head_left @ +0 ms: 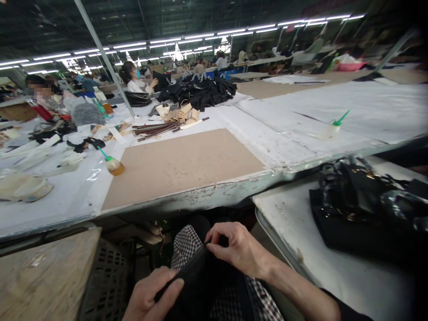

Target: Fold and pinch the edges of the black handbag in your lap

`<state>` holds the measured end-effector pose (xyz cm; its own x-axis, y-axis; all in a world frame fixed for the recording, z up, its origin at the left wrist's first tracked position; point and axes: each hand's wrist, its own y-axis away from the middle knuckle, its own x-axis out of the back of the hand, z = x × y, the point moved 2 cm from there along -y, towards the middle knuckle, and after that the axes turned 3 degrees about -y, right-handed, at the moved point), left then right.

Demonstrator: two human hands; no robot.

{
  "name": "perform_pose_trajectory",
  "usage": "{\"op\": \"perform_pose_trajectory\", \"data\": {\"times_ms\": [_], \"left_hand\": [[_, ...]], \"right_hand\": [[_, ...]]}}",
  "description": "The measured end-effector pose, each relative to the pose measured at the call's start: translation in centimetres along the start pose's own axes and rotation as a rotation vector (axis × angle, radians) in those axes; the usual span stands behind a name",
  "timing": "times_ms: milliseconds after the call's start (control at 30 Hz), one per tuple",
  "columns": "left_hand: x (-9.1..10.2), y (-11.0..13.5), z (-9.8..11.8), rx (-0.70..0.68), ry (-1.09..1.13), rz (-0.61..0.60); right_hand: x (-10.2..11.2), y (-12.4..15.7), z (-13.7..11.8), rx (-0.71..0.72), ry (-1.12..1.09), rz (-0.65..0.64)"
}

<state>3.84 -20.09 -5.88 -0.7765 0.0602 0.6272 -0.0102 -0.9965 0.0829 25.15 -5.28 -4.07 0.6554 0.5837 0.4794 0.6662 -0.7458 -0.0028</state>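
A piece of black fabric (195,278) lies across my lap, over a checked cloth (185,245). My left hand (154,292) is closed on the fabric's near end, thumb on top and fingers along the edge. Further up the same edge, my right hand (236,247) pinches the far corner between thumb and forefinger. The edge runs slantwise between both hands. Most of the black piece is too dark to make out, so I cannot tell what article it belongs to.
A brown board (187,162) lies on the white-covered table (284,120) ahead. A squeeze bottle (115,166) with a green nozzle stands left of it. Black bags (361,200) lie on the right side table (294,232). A plastic crate (107,272) is at lower left. Co-workers sit beyond.
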Motion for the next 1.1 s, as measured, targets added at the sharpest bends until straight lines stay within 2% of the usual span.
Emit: {"op": "perform_pose_trajectory", "data": {"times_ms": [67,200,367,433,567,633,700,800,867,933,967,1033,1100], "left_hand": [[0.0,0.1,0.0,0.030,0.030,-0.014],[0.7,-0.2,0.4,0.086,-0.018,-0.124],[1.8,-2.0,2.9,0.118,-0.379,-0.269],[1.8,-3.1,4.1,0.093,-0.462,-0.289],[1.2,-5.0,5.2,-0.032,-0.373,-0.255],[1.2,-5.0,4.7,-0.046,-0.336,-0.221],[1.5,-4.0,3.4,-0.001,-0.318,-0.171],[1.9,-1.4,1.0,0.057,-0.225,-0.083],[1.9,0.4,-0.7,0.073,-0.106,-0.002],[2.0,1.8,-2.2,0.147,0.020,0.066],[2.2,2.2,-2.8,0.194,0.080,0.075],[2.7,2.4,-3.1,0.253,0.176,0.016],[3.5,1.7,-2.1,0.255,0.173,-0.086]], "right_hand": [[0.0,0.2,-0.1,-0.009,0.005,-0.012],[-0.1,0.2,-0.4,-0.018,0.028,-0.043],[-0.8,0.0,-1.4,0.020,0.004,-0.071],[-1.2,0.1,-1.6,0.012,-0.026,-0.064],[-1.3,0.4,-1.4,0.016,-0.064,-0.035],[-1.1,0.4,-1.0,0.006,-0.071,-0.025],[-0.9,0.4,-0.4,-0.012,-0.083,-0.028],[-0.8,0.1,0.1,-0.035,-0.105,-0.056],[-0.9,-0.2,0.1,-0.040,-0.109,-0.072],[-1.0,-0.4,-0.1,-0.046,-0.110,-0.090],[-1.0,-0.5,-0.1,-0.048,-0.111,-0.100],[-1.1,-0.6,-0.2,-0.047,-0.115,-0.118],[-1.2,-0.6,-0.4,-0.045,-0.126,-0.124]]}}
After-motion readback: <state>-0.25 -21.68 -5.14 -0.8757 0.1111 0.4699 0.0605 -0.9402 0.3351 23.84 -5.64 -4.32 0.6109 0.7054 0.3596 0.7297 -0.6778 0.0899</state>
